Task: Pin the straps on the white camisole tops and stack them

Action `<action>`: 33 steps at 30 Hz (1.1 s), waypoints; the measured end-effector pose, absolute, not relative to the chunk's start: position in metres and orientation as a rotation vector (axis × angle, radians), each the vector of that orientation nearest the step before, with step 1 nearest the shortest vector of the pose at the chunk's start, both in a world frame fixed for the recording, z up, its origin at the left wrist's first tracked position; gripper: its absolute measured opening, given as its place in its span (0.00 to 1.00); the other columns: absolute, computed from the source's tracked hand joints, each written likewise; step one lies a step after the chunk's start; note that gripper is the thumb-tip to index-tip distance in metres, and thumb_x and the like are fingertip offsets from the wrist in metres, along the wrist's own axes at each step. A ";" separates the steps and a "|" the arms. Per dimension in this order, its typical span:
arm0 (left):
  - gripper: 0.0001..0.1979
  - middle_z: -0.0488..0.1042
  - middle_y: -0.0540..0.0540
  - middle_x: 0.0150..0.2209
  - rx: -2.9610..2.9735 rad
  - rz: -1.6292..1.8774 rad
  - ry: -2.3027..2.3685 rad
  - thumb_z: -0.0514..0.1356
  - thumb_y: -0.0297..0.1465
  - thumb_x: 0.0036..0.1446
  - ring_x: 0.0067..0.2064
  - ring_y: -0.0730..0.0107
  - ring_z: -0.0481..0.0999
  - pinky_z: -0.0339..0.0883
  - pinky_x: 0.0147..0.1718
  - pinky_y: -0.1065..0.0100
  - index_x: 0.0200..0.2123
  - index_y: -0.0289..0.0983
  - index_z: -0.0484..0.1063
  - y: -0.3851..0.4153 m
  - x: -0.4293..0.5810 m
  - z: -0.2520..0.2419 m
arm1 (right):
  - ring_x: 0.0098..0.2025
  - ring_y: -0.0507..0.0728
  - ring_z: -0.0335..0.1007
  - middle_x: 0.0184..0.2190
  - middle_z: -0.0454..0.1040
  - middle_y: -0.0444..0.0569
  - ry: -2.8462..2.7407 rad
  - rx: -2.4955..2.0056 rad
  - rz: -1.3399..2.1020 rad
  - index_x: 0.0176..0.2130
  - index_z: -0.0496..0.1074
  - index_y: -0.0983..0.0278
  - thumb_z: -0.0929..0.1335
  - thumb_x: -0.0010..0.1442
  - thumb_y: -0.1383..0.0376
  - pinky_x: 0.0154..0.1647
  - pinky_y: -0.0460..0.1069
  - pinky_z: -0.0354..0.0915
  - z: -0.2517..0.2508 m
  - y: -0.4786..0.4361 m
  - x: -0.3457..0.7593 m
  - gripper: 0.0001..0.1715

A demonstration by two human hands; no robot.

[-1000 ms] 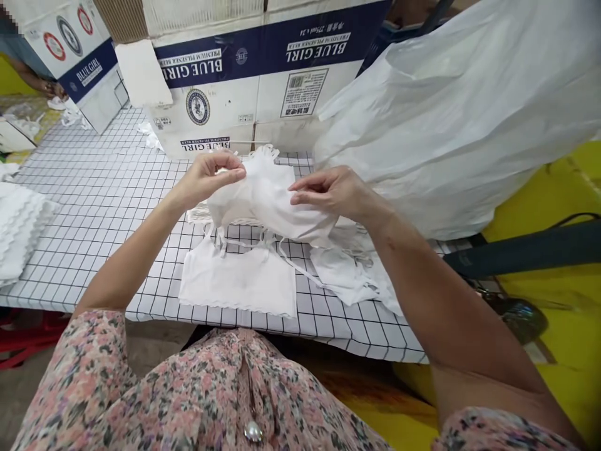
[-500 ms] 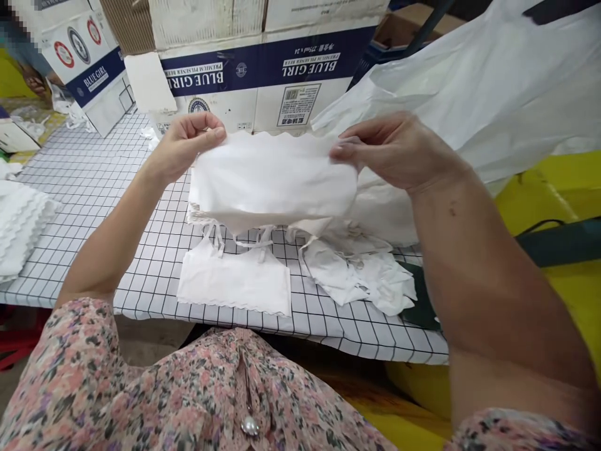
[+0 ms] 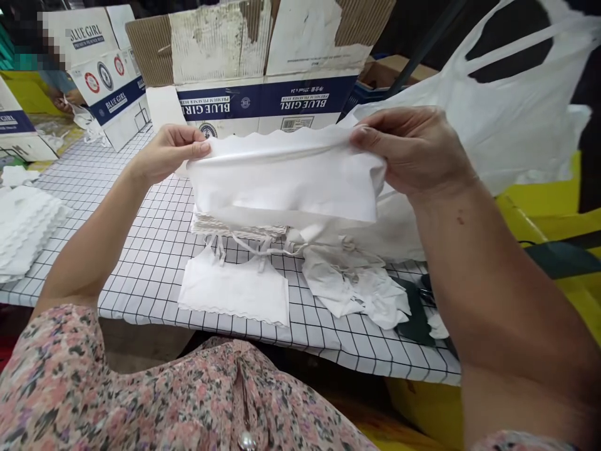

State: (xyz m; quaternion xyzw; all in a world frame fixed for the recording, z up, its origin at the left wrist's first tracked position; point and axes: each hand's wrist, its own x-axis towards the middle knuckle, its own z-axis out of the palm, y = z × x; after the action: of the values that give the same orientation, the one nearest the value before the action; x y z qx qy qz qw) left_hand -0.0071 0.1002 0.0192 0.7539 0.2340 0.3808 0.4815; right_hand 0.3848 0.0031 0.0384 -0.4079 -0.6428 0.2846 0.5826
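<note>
A white fabric piece with a scalloped top edge (image 3: 286, 178) is stretched out in the air above the table. My left hand (image 3: 166, 150) pinches its left upper corner and my right hand (image 3: 413, 150) pinches its right upper corner. Below it, a flat white garment piece with thin straps (image 3: 235, 288) lies on the grid-patterned tablecloth (image 3: 131, 250). A stack of scalloped pieces (image 3: 225, 224) sits just behind it, partly hidden by the held fabric. A crumpled heap of white pieces (image 3: 357, 291) lies to the right.
Blue Girl cardboard boxes (image 3: 263, 103) stand at the back of the table. A large white plastic bag (image 3: 507, 125) fills the right. A pile of folded white pieces (image 3: 25, 228) sits at the left edge. Another person's arm (image 3: 66, 100) shows far left.
Both hands lifted the bunched white fabric off the table and pulled it out flat between them; the right hand moved up and to the right.
</note>
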 end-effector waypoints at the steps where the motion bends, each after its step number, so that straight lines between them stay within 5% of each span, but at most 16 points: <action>1: 0.20 0.80 0.51 0.30 1.847 0.898 0.550 0.79 0.46 0.54 0.39 0.72 0.79 0.74 0.39 0.68 0.36 0.38 0.79 0.100 -0.010 0.021 | 0.29 0.48 0.65 0.27 0.75 0.44 -1.491 -0.976 0.639 0.29 0.81 0.62 0.87 0.41 0.48 0.29 0.47 0.63 0.037 0.005 0.389 0.27; 7: 0.16 0.82 0.46 0.32 2.000 0.694 0.479 0.78 0.41 0.57 0.36 0.72 0.77 0.75 0.39 0.66 0.39 0.36 0.83 0.088 0.019 0.025 | 0.36 0.53 0.70 0.32 0.80 0.49 -1.713 -1.227 0.593 0.32 0.83 0.63 0.84 0.52 0.58 0.43 0.52 0.70 0.029 0.011 0.387 0.14; 11: 0.13 0.78 0.46 0.28 2.079 0.652 0.458 0.74 0.39 0.59 0.28 0.76 0.72 0.63 0.27 0.69 0.35 0.35 0.84 0.083 0.073 0.018 | 0.54 0.59 0.75 0.51 0.82 0.49 -1.931 -1.119 0.943 0.46 0.85 0.56 0.84 0.46 0.46 0.59 0.54 0.70 0.009 0.015 0.341 0.31; 16: 0.18 0.78 0.47 0.28 1.923 0.494 0.495 0.78 0.42 0.51 0.26 0.78 0.70 0.58 0.22 0.73 0.33 0.33 0.84 0.080 0.083 -0.001 | 0.32 0.53 0.69 0.27 0.76 0.45 -1.653 -1.106 1.029 0.28 0.78 0.61 0.85 0.40 0.42 0.37 0.50 0.69 -0.010 0.024 0.334 0.31; 21: 0.19 0.78 0.48 0.27 1.797 0.561 0.515 0.80 0.43 0.49 0.27 0.79 0.73 0.62 0.23 0.75 0.31 0.34 0.83 0.070 0.082 -0.015 | 0.45 0.56 0.78 0.42 0.83 0.48 -1.727 -1.061 1.318 0.42 0.83 0.61 0.87 0.37 0.50 0.48 0.50 0.73 -0.009 0.017 0.333 0.35; 27: 0.21 0.82 0.45 0.31 1.714 0.571 0.559 0.82 0.42 0.45 0.29 0.77 0.78 0.67 0.24 0.76 0.34 0.33 0.84 0.067 0.080 -0.013 | 0.28 0.50 0.69 0.26 0.76 0.44 -1.663 -1.127 1.318 0.28 0.78 0.62 0.88 0.33 0.49 0.27 0.46 0.66 0.004 0.010 0.321 0.31; 33: 0.21 0.83 0.45 0.30 1.774 0.502 0.467 0.82 0.43 0.45 0.28 0.74 0.80 0.69 0.23 0.75 0.34 0.36 0.84 0.060 0.067 -0.008 | 0.29 0.50 0.71 0.27 0.77 0.44 -1.768 -1.151 1.252 0.30 0.81 0.63 0.87 0.41 0.52 0.26 0.46 0.68 0.026 0.004 0.320 0.24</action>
State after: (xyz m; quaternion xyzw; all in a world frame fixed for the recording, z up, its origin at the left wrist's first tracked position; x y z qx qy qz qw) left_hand 0.0670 0.0605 -0.0081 0.7593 0.1999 0.2149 0.5808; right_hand 0.3199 0.0041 0.0263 -0.4416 -0.6784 0.4804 0.3376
